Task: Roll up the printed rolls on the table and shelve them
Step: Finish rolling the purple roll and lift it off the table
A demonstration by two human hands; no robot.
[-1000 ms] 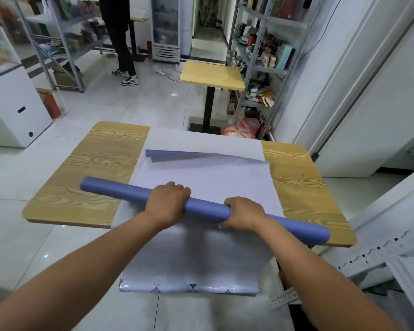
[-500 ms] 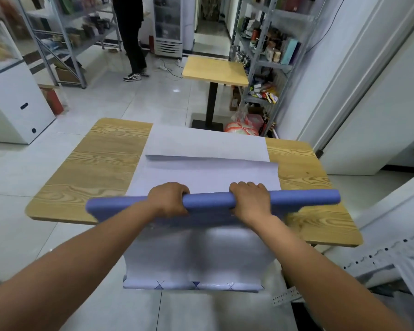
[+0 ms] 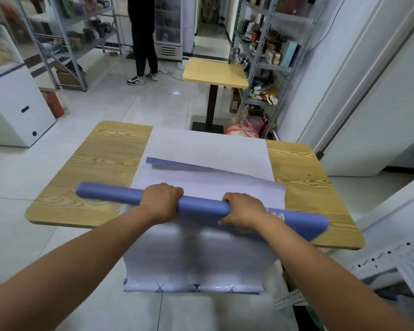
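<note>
The printed roll (image 3: 201, 206), where do we have it?
— Slanted over the near edge of the table (image 3: 101, 163). Its unrolled part hangs down from that edge.
— And our hands?
— The left hand (image 3: 161, 203) and the right hand (image 3: 244, 213) both have the fingers curled tight round the blue tube, a little apart, near its middle (so that it winds evenly, we think).
— Its right end, at the near right corner, looks wider.
— Yes, looser there. We should tighten it before we carry it to the shelf (image 3: 268, 68).
</note>
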